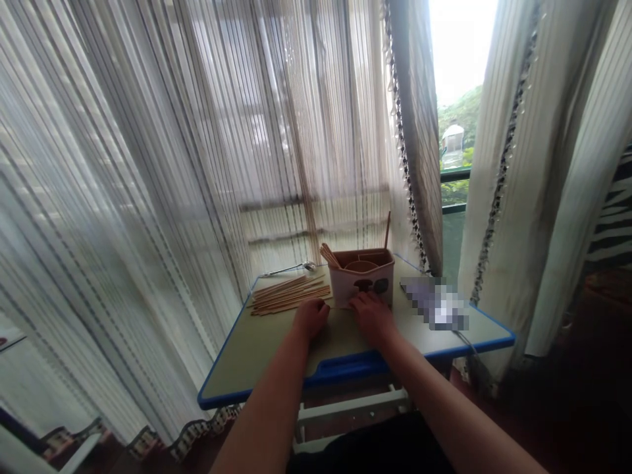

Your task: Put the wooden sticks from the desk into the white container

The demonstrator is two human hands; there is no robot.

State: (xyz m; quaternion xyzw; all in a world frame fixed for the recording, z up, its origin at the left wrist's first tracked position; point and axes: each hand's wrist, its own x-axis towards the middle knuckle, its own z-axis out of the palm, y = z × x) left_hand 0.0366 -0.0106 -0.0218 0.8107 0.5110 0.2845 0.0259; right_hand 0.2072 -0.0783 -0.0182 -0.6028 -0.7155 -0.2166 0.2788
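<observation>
My left hand (312,317) rests on the table with its fingers curled closed; whether anything is inside them is hidden. Beside it, my right hand (371,317) lies with fingers stretched out at the foot of a pinkish utensil holder (338,289), which has a brown rim and dark pictures on its front. Several thin sticks that look like chopsticks (326,251) lean out of the holder's left corner. A single stick (388,230) stands up at its back right. Left of the holder, more wooden chopsticks (281,295) lie in a loose bundle.
The small table (261,355) has a blue edge and a blue front grip (348,367). Behind the chopsticks lies a metal spoon (309,266). A blurred-out device (434,303) with a cable (467,342) sits on the right. Striped curtains (296,131) hang close behind.
</observation>
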